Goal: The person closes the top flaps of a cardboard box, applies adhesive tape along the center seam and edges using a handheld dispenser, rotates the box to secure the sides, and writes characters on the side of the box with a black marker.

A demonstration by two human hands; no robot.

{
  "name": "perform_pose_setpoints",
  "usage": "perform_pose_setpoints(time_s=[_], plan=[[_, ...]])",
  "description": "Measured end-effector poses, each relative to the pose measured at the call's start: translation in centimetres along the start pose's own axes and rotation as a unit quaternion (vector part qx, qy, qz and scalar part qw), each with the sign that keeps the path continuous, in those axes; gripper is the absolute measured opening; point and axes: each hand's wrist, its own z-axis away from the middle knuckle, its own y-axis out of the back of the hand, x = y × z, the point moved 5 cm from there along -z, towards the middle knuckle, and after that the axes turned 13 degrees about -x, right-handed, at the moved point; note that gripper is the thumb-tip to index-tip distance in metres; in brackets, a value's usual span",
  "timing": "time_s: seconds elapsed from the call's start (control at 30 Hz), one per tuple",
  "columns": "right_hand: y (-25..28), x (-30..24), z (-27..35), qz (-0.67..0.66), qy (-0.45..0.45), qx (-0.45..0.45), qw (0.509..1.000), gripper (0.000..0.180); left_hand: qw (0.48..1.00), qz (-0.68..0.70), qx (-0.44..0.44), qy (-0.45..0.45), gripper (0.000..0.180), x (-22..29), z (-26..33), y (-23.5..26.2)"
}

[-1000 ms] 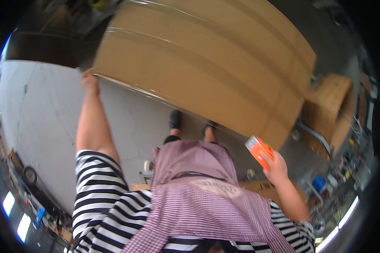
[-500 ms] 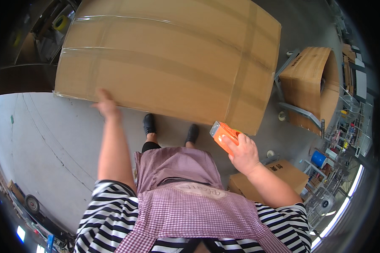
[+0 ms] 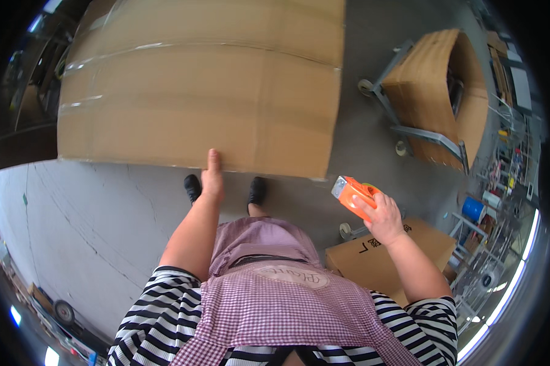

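Note:
A large brown cardboard box (image 3: 183, 116), with strips of clear tape across its top, fills the upper left and middle. My left hand (image 3: 212, 180) grips its near edge, thumb lying on the top face and the other fingers hidden below the edge. In my right hand (image 3: 384, 221) is an orange tape dispenser (image 3: 352, 196) with a metal tip. It is held in the air to the right of the box's near right corner, apart from the box.
An open carton (image 3: 418, 85) sits on a grey wheeled cart (image 3: 424, 135) at the right. Beside my right forearm is a smaller cardboard box (image 3: 372, 256). Farther right stand racks with a blue spool (image 3: 473, 209). A dark structure (image 3: 25, 134) adjoins the big box's left side.
The big box has shifted left, widening the gap to the cart. My left hand moved right along its near edge and took hold. The tape dispenser now sits away from the box.

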Motion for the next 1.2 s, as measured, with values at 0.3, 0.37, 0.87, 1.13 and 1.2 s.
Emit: perform_pose_setpoints(time_s=[0.3,0.37,0.87,1.13,1.2], plan=[[-6.7,1.0,-6.8,-0.054,-0.109,0.006,0.993,0.052,0.998,-0.021,-0.016,0.052,0.113,1.4,0.4,0.0],[-8.4,2.2,-6.1,-0.088,-0.201,-0.026,0.975,0.050,0.995,0.004,-0.035,0.095,0.116,1.2,1.2,0.1],[0.7,-11.0,6.3,-0.597,-0.119,0.409,0.680,0.066,0.803,-0.133,-0.506,0.285,0.066,15.0,18.8,-22.8],[4.1,-11.7,3.5,-0.383,-0.210,0.445,0.781,0.076,0.758,-0.357,-0.543,0.056,0.040,17.6,16.4,-24.2],[4.3,-9.7,1.7,-0.362,-0.211,0.456,0.785,0.073,0.801,-0.287,-0.508,0.131,0.036,18.4,14.2,-26.5]])
